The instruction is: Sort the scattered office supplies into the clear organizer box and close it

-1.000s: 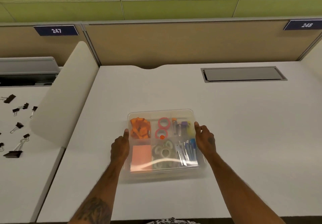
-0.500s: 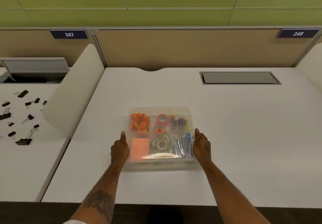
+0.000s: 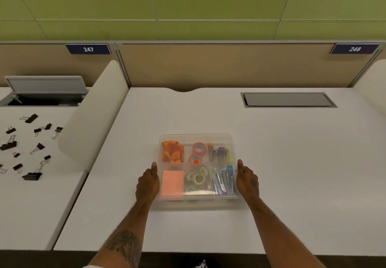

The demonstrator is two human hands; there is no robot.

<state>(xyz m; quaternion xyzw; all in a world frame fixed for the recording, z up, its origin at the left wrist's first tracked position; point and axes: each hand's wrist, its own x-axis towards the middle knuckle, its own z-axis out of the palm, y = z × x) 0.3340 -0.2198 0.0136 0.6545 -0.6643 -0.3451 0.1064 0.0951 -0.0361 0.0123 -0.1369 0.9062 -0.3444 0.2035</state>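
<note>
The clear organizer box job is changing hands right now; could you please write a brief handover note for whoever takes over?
Left hand is against the left wall of the clear organizer box, right hand against its right wall. Thumbs are straight and fingers hidden, so the grip is unclear.
The box sits on the white desk, its compartments filled: sticky notes, tape rolls, metal clips.
Done: supplies on this desk are sorted; the box looks closed.
Left: confirm it is fully shut. Black binder clips lie scattered on the neighbouring desk; check whether they belong.
</note>
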